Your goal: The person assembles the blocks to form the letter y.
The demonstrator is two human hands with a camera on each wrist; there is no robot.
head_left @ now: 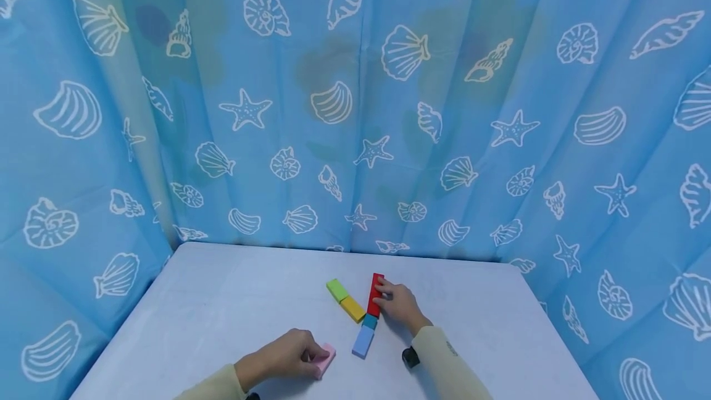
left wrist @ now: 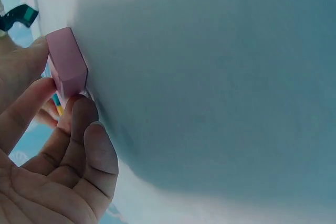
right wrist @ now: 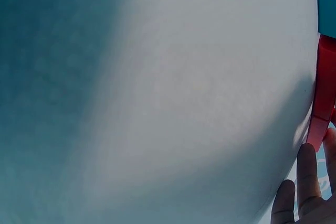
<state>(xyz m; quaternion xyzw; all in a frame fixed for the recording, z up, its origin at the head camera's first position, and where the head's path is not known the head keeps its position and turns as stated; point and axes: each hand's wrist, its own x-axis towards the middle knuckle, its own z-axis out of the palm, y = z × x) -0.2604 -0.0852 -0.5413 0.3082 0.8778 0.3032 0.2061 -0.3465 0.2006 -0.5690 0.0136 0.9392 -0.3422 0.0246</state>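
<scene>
My left hand [head_left: 291, 354] pinches a pink block [head_left: 324, 360] between thumb and fingers, low over the table at the front. In the left wrist view the pink block [left wrist: 67, 61] sits tilted at the fingertips. To the right, my right hand [head_left: 401, 304] holds a long red block [head_left: 375, 294] with thumb and fingers at its right side and far end. A seam crosses the red block [right wrist: 325, 93] in the right wrist view; whether it is two pieces I cannot tell. Its near end meets a teal block [head_left: 370, 321], followed by a light blue block [head_left: 363, 342].
Left of the red block, a green block [head_left: 336, 290] and a yellow block [head_left: 352, 309] lie end to end, slanting toward the teal one. All rest on a white table [head_left: 239, 289]. Behind it hangs a blue curtain [head_left: 333, 190] with white shells and starfish.
</scene>
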